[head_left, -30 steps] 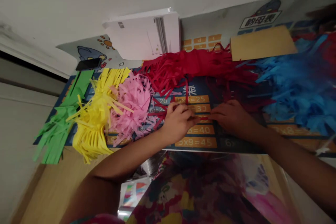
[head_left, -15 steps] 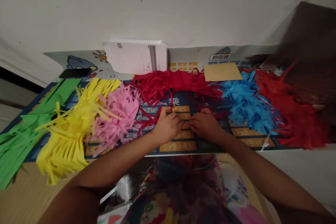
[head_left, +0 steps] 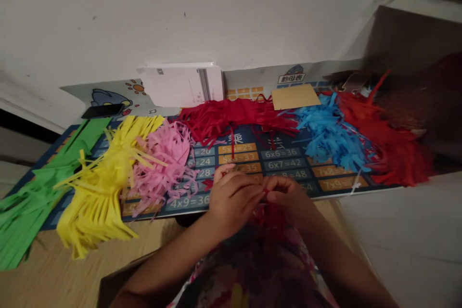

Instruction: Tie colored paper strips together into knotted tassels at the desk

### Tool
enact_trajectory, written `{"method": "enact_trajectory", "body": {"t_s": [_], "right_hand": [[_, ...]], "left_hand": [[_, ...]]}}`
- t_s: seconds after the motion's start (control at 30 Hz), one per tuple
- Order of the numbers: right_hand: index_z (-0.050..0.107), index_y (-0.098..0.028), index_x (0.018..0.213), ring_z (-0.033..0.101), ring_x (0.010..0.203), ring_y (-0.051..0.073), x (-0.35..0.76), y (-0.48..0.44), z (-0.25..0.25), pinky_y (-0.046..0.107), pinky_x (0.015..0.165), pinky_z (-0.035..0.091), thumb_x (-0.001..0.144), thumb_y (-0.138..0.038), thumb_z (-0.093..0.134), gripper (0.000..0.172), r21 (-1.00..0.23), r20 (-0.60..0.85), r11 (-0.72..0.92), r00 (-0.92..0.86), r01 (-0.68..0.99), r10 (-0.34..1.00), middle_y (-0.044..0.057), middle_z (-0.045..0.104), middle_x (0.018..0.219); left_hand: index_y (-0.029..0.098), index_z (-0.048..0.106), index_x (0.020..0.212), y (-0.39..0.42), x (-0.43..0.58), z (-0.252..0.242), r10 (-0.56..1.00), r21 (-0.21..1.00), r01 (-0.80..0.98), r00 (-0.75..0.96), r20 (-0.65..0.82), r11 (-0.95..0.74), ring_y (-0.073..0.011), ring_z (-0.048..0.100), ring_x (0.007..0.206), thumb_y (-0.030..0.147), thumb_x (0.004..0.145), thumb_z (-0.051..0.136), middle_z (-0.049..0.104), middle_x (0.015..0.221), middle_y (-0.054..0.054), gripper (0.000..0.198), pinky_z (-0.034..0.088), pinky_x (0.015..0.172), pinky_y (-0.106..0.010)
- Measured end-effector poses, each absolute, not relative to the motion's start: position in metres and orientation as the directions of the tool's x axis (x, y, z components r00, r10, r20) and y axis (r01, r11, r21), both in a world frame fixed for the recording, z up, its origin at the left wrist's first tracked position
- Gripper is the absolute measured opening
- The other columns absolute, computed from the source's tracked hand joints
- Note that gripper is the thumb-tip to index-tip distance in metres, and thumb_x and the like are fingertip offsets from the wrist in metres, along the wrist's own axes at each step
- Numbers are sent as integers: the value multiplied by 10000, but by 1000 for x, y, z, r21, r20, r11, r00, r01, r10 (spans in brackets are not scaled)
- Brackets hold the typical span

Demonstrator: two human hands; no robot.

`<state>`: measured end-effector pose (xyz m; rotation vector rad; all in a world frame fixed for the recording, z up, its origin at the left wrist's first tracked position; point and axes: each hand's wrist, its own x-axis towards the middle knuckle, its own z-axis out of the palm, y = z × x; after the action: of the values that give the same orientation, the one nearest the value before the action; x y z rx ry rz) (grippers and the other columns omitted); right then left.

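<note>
Close to my body, at the table's front edge, my left hand (head_left: 234, 197) and my right hand (head_left: 287, 195) meet with their fingertips nearly touching. Both are closed on a small piece of red fringed paper (head_left: 266, 214); most of it is hidden by the fingers, and some red strips hang down below them. A red tip also pokes out left of my left hand. Beyond the hands lies a long crimson fringed paper (head_left: 238, 111). Pink fringed paper (head_left: 162, 163) lies to the left, blue fringed paper (head_left: 332, 134) to the right.
Yellow (head_left: 108, 168) and green fringed paper (head_left: 61, 163) spread at the left, overhanging the front edge. Orange-red fringed paper (head_left: 390, 149) lies far right. A phone (head_left: 103, 111), a white box (head_left: 182, 85) and a yellow card (head_left: 296, 96) sit along the back by the wall.
Both hands have drawn back from over the table toward my body, bringing the red fringed paper with them. More of the printed mat shows, and the view has shifted slightly.
</note>
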<state>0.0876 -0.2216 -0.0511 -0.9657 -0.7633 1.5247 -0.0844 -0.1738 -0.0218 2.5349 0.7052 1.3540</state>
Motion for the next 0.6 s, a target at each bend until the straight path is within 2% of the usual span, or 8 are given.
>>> {"method": "enact_trajectory", "body": {"t_s": [0.07,0.13,0.27,0.37,0.5,0.6], "right_hand": [[673,-230,615,555,665,143,79,-229,-55,268,624,467,576,-389,916,293,-870,-133,-77,81,-488,988,-10,619,723],[665,-237,624,556,664,143,75,-234,-57,260,603,470,555,-381,922,303,-858,-139,-29,177,-513,974,-10,617,739],[697,-270,752,527,588,128,74,-235,-59,241,518,434,553,-343,921,308,-849,-180,-36,223,-527,958,-19,620,739],[705,-288,767,499,564,118,73,-234,-59,255,515,435,608,-310,896,250,-872,-127,4,234,-490,964,-25,618,770],[707,-295,690,549,676,150,71,-236,-60,275,606,467,665,-285,865,161,-920,53,162,298,-356,953,-21,588,734],[719,-284,725,591,744,185,96,-222,-58,312,673,497,732,-356,815,120,-974,184,208,217,-94,959,5,630,763]], "left_hand": [[235,703,864,-183,-77,-31,610,525,313,368,702,-792,-155,694,813,259,929,651,759,834,-11,87,517,898,-392],[225,713,862,-190,-71,-36,687,625,286,315,655,-726,-163,693,806,263,932,639,749,823,-29,109,546,843,-381],[228,730,875,-195,-65,-39,728,697,225,307,612,-681,-155,697,777,254,944,609,748,814,-29,141,558,871,-393],[223,740,924,-194,-65,-40,724,714,181,338,601,-677,-155,703,799,233,938,614,758,848,-36,128,550,916,-406],[217,748,942,-189,-68,-44,704,713,128,351,618,-689,-149,713,804,200,905,676,771,858,-30,82,560,910,-377],[219,758,895,-182,-74,-46,750,780,82,353,560,-621,-143,723,817,182,909,675,778,857,-28,92,590,815,-298]]}}
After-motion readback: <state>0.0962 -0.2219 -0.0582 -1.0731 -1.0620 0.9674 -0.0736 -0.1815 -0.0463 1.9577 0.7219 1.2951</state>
